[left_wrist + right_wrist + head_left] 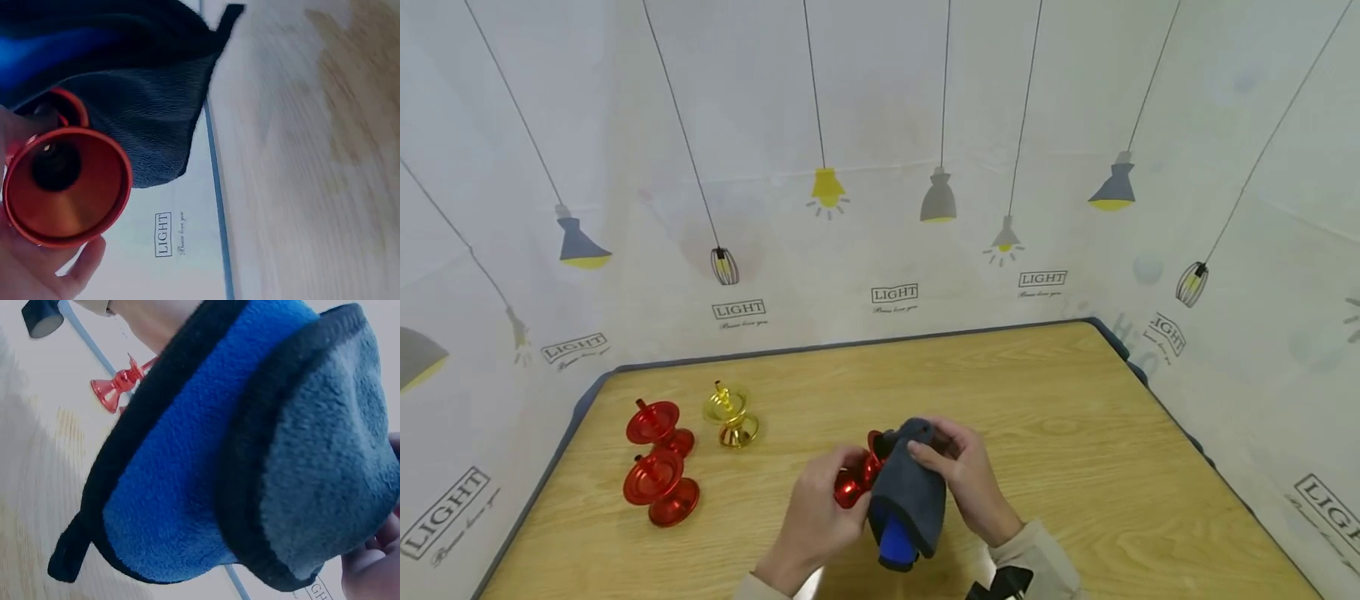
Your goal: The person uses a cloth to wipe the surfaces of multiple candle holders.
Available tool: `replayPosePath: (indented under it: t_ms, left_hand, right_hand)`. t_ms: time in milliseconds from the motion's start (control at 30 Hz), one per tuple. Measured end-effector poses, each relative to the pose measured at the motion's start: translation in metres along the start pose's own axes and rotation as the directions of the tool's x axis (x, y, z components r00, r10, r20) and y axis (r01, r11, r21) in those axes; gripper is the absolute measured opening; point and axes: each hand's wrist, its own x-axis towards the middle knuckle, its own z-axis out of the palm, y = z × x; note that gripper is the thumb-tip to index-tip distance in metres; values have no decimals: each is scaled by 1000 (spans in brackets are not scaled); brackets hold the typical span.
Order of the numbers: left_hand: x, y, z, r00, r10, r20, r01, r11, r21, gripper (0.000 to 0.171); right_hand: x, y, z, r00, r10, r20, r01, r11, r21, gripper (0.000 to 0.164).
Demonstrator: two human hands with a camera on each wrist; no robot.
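My left hand [822,508] grips a shiny red metal oil lamp [848,490] low over the near middle of the table. In the left wrist view the lamp's hollow, flared foot [87,203] faces the camera. A cloth [912,492], dark grey on one side and blue on the other with black edging, covers the lamp's dish end. My right hand [967,477] pinches this cloth against the lamp, thumb on the near side. The cloth's folded blue face [175,481] fills much of the right wrist view, and most of the dish is hidden beneath it.
Two more red oil lamps, one behind [653,423] and one nearer [655,479], stand at the left of the wooden table [1075,425]. A gold lamp [737,429] stands just right of them. Behind the table hangs a white backdrop [880,233] printed with lamps.
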Motion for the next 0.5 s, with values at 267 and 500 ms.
replayPosePath:
  t_ms: [267, 500]
  left_hand:
    - [2, -2, -18, 838, -169, 519, 452, 748, -486, 17]
    - [0, 1, -21, 851, -216, 479, 453, 764, -460, 24]
  right_hand:
    - [0, 8, -10, 984, -74, 163, 69, 997, 36, 34]
    - [0, 6, -11, 981, -68, 181, 65, 998, 22, 31]
